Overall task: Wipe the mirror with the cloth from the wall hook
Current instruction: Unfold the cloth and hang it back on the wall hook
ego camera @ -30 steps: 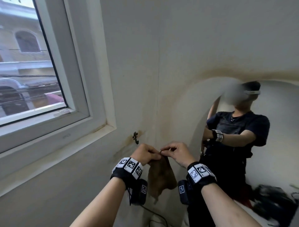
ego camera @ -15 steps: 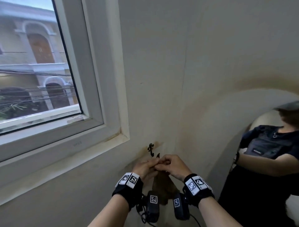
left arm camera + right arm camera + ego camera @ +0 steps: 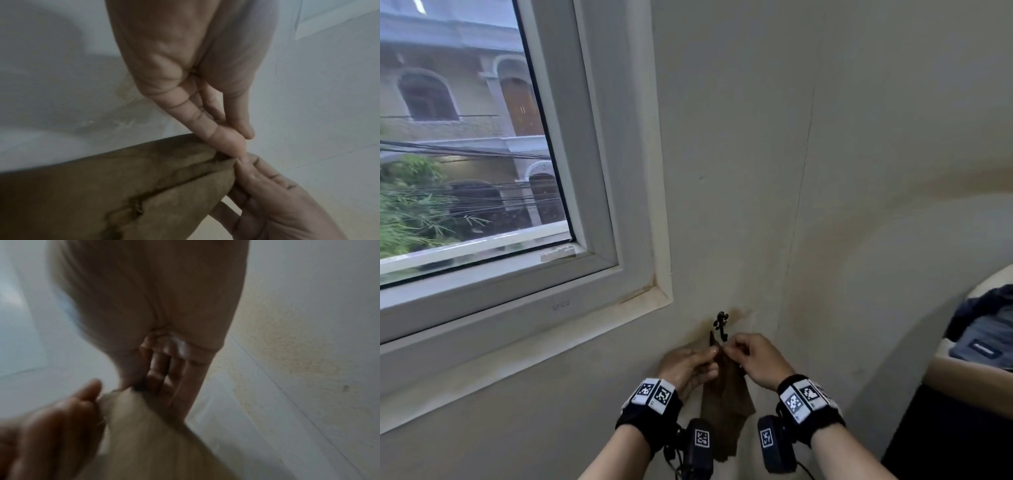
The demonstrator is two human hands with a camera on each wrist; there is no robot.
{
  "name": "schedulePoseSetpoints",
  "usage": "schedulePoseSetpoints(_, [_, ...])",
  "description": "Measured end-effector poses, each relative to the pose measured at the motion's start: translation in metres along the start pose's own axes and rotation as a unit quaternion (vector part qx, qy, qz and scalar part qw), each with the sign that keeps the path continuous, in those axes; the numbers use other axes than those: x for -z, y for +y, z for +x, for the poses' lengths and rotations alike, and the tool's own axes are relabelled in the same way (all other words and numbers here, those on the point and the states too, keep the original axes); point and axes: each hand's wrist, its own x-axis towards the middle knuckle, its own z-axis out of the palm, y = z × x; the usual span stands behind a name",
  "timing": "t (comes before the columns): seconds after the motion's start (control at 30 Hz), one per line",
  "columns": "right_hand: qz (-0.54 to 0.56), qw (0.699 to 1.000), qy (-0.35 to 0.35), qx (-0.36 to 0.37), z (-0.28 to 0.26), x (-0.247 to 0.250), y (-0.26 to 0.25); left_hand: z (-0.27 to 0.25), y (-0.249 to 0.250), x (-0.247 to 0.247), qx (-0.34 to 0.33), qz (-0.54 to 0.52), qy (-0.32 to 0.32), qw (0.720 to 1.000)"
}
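A small black wall hook (image 3: 721, 323) sits on the cream wall below the window's corner. Directly under it hangs a brown cloth (image 3: 726, 404). My left hand (image 3: 709, 356) and right hand (image 3: 732, 351) both pinch its top edge, fingertips almost touching. A corner of the cloth pokes up beside the hook's lower prong; whether it is on the hook I cannot tell. The left wrist view shows my left hand (image 3: 244, 142) pinching the seamed cloth (image 3: 123, 186) against the right hand's fingers (image 3: 267, 186). The right wrist view is blurred, with the cloth (image 3: 144, 434) between both hands. The arched mirror (image 3: 911, 291) is at the right.
A white-framed window (image 3: 592, 192) fills the upper left, its sill ledge (image 3: 524, 342) jutting out left of the hook. The mirror shows a reflected person's dark shirt and forearm (image 3: 969, 383) at the right edge. Stained bare wall (image 3: 756, 171) rises above the hook.
The view has swung left, so the mirror slid to the right edge. Both hands, still pinching the cloth, have come from below and right of the hook to just under it.
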Motion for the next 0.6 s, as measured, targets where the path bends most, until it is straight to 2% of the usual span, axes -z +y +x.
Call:
schedulePoseSetpoints(0.07, [0.010, 0.999, 0.031, -0.004, 0.004, 0.008, 0.011, 0.003, 0.003, 0.000, 0.000, 0.034, -0.005, 0.999])
schedulePoseSetpoints(0.23, [0.009, 1.000, 0.014, -0.018, 0.006, 0.017, 0.018, 0.010, 0.001, -0.023, -0.016, 0.136, -0.013, 0.990])
schedulePoseSetpoints(0.4, [0.024, 0.999, 0.028, -0.023, 0.010, 0.020, 0.024, 0.022, -0.003, -0.041, -0.046, 0.184, 0.061, 0.980])
schedulePoseSetpoints(0.5, [0.029, 0.999, 0.029, -0.031, 0.012, 0.017, 0.032, 0.026, -0.004, -0.047, -0.048, 0.218, 0.083, 0.971])
schedulePoseSetpoints(0.6, [-0.007, 0.996, 0.076, -0.041, 0.018, 0.017, 0.045, 0.028, -0.005, -0.045, -0.055, 0.230, 0.108, 0.966])
